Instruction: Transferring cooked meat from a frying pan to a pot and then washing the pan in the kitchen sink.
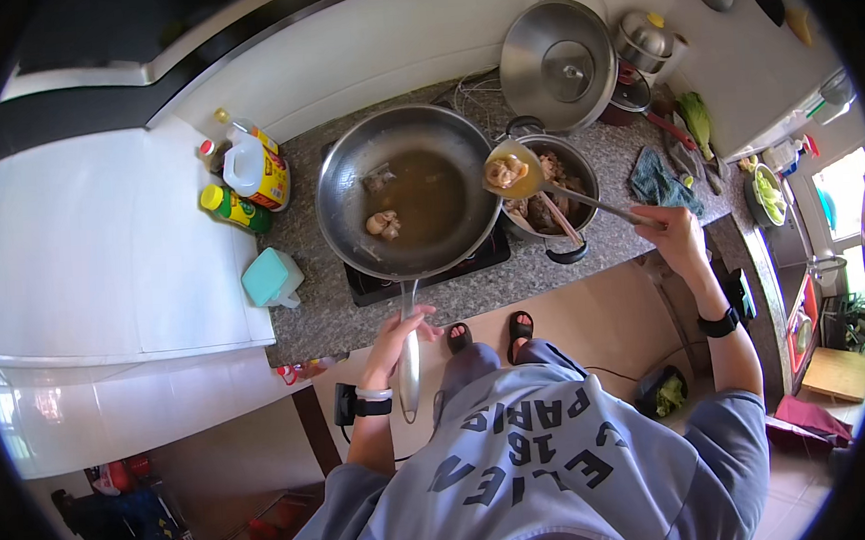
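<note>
My right hand [673,234] grips the handle of a metal ladle [583,200]. Its bowl holds a piece of cooked meat [506,171] in broth, above the left rim of a steel pot [595,177]. Inside that pot are more meat pieces [553,167] and a pair of chopsticks [560,219]. My left hand [389,345] is around the metal handle [410,374] of a large wok [336,227], its fingers loosely extended past the handle. Brownish broth [429,197] covers the wok's bottom, with a pale meat chunk [384,225] and a greyish piece [378,179] in it.
The wok stands over a black cooktop [469,262] on a granite counter [296,336]. Bottles [259,178] and a turquoise-lidded box [273,277] are left. A large steel lid [557,65] leans behind the pot. Right are a lidded red pan [628,92] and a cloth [662,181].
</note>
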`<action>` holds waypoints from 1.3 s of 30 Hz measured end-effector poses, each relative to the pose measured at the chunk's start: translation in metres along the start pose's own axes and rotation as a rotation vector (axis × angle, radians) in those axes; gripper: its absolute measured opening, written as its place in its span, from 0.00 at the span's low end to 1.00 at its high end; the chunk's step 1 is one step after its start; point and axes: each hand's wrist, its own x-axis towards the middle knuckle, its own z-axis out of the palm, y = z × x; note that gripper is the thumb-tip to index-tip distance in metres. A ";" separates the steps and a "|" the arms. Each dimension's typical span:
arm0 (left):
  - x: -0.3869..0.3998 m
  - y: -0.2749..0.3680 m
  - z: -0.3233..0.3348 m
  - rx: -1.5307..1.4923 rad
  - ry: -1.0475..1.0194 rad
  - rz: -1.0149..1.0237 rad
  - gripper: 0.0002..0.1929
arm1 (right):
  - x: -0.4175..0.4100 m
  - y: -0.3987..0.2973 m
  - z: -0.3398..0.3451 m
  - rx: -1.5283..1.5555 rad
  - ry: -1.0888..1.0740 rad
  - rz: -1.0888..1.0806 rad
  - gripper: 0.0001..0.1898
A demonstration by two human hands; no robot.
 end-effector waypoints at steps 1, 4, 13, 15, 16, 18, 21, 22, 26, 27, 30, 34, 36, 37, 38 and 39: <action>0.002 -0.002 -0.001 -0.023 0.014 -0.004 0.19 | 0.000 0.005 -0.004 -0.029 0.010 0.030 0.15; 0.003 -0.004 -0.002 -0.096 0.007 -0.029 0.20 | 0.002 0.022 -0.005 -0.107 0.043 0.050 0.14; 0.006 -0.005 -0.003 -0.099 0.001 -0.037 0.18 | 0.009 0.035 0.011 -0.557 0.189 -0.183 0.14; 0.007 -0.004 -0.003 -0.111 -0.010 -0.035 0.18 | 0.008 0.036 0.004 -0.635 0.240 -0.217 0.14; 0.007 -0.004 -0.003 -0.120 -0.025 -0.035 0.18 | 0.007 0.036 -0.001 -0.710 0.294 -0.246 0.13; 0.006 -0.001 0.000 -0.143 -0.008 -0.043 0.19 | 0.004 0.036 -0.010 -0.708 0.322 -0.276 0.14; 0.006 0.000 0.000 -0.176 -0.001 -0.044 0.20 | 0.002 0.042 -0.015 -0.537 0.296 -0.096 0.14; 0.006 0.000 -0.001 -0.186 -0.009 -0.040 0.20 | 0.002 0.049 -0.016 -0.538 0.294 -0.107 0.14; 0.014 0.003 -0.003 -0.255 -0.062 -0.047 0.21 | 0.003 0.106 -0.019 -0.008 0.081 0.135 0.16; 0.014 0.001 -0.006 -0.274 -0.098 -0.045 0.21 | 0.005 0.092 -0.020 0.075 0.045 0.114 0.16; 0.013 -0.002 -0.007 -0.301 -0.131 -0.010 0.19 | 0.009 0.048 -0.024 0.211 -0.035 0.054 0.14; 0.015 -0.008 -0.008 -0.323 -0.126 -0.023 0.19 | 0.034 -0.022 0.001 0.099 -0.198 -0.123 0.15; 0.015 -0.005 -0.002 -0.407 -0.136 -0.027 0.19 | 0.044 -0.065 0.020 -0.174 -0.245 -0.209 0.15; 0.015 -0.011 -0.005 -0.481 -0.171 -0.008 0.22 | 0.043 -0.098 0.030 -0.235 -0.282 -0.174 0.15; 0.016 -0.012 -0.004 -0.484 -0.169 -0.003 0.22 | 0.048 -0.105 0.039 -0.238 -0.284 -0.179 0.15; 0.017 -0.011 -0.001 -0.556 -0.183 -0.017 0.23 | 0.054 -0.107 0.051 -0.292 -0.318 -0.204 0.15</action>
